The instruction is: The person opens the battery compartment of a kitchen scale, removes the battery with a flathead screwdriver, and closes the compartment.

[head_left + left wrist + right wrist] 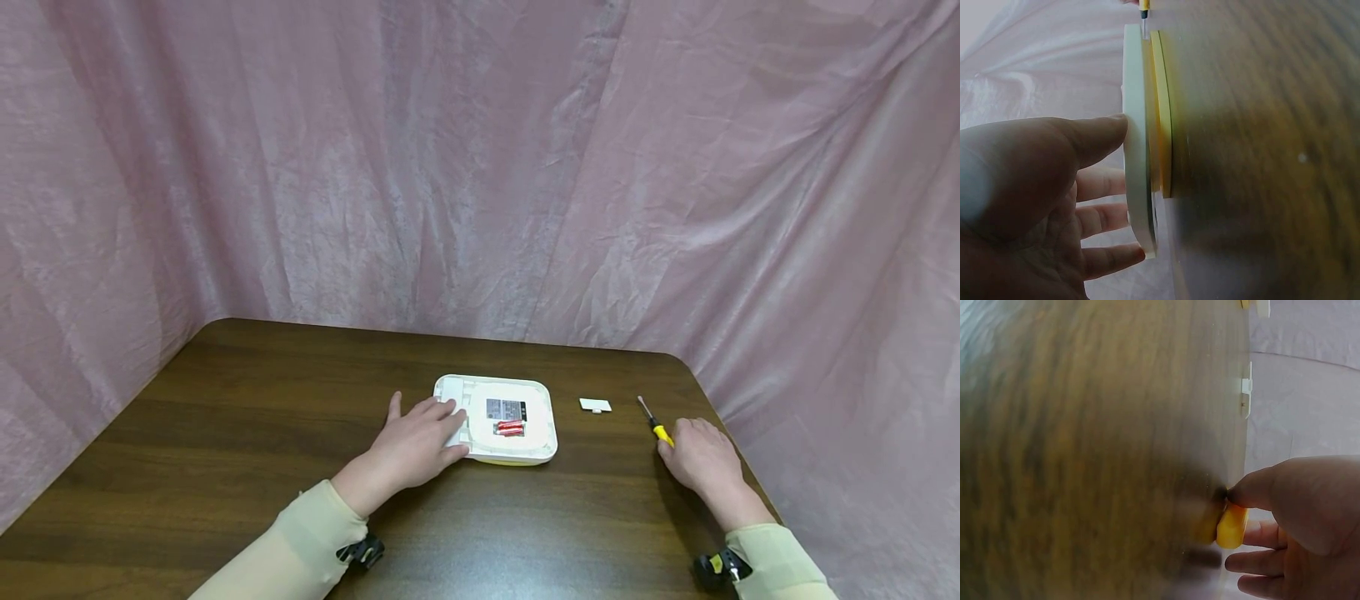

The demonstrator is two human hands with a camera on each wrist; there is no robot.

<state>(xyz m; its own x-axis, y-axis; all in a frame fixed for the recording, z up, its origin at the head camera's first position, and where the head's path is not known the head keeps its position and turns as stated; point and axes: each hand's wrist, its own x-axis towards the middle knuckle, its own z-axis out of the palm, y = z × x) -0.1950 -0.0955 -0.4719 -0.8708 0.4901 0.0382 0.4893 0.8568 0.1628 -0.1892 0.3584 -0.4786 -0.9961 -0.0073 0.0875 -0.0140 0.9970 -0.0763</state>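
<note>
A white, rounded rectangular device (536,400) lies on the table, its label (506,409) facing up. Red batteries (510,427) sit in a recess below the label. My left hand (420,437) rests on the device's left end, fingers spread and thumb against the near edge. From the side, the left wrist view shows a yellow layer (1163,119) beneath the white body. At the table's right, my right hand (702,457) pinches the yellow handle of a screwdriver (660,432) between thumb and fingers. The screwdriver lies low, its shaft pointing away from me.
Between the device and the screwdriver lies a small white cover (595,405) with a tab. The brown wooden table (262,400) has rounded far corners. Pink curtain (450,167) hangs behind it and along both sides.
</note>
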